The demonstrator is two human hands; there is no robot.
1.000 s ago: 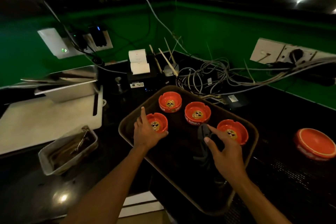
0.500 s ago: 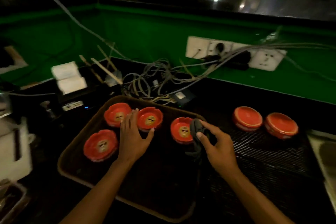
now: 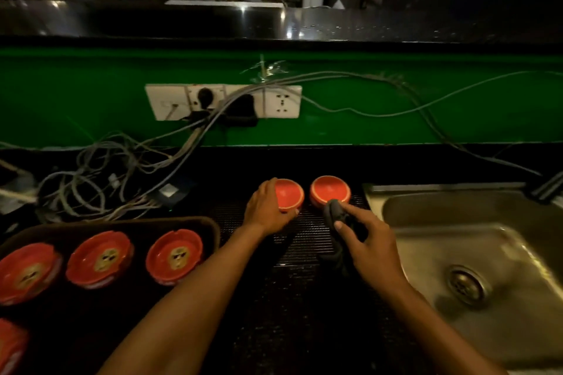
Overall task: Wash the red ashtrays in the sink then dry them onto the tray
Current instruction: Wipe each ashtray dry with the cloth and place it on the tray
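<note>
While a dim green wall glows behind the dark surface, a person's left hand curls its fingers around the left of two overturned red ashtrays, which sits base-up on a ribbed black mat. Just beside it, the second overturned ashtray rests on the same mat, close to the rim of the steel sink at the right. The right hand pinches a dark cloth between thumb and curled fingers, the cloth's upper end touching the near edge of that second ashtray. At the lower left, a brown tray carries three upright red ashtrays in a row, each with a pale emblem at its centre: one at the left, one in the middle and one nearest the mat. A fourth red ashtray shows only partly at the frame's edge. Grey cables lie tangled on the surface behind the tray and run up to a white socket panel on the wall. The sink's drain is visible in its basin.
</note>
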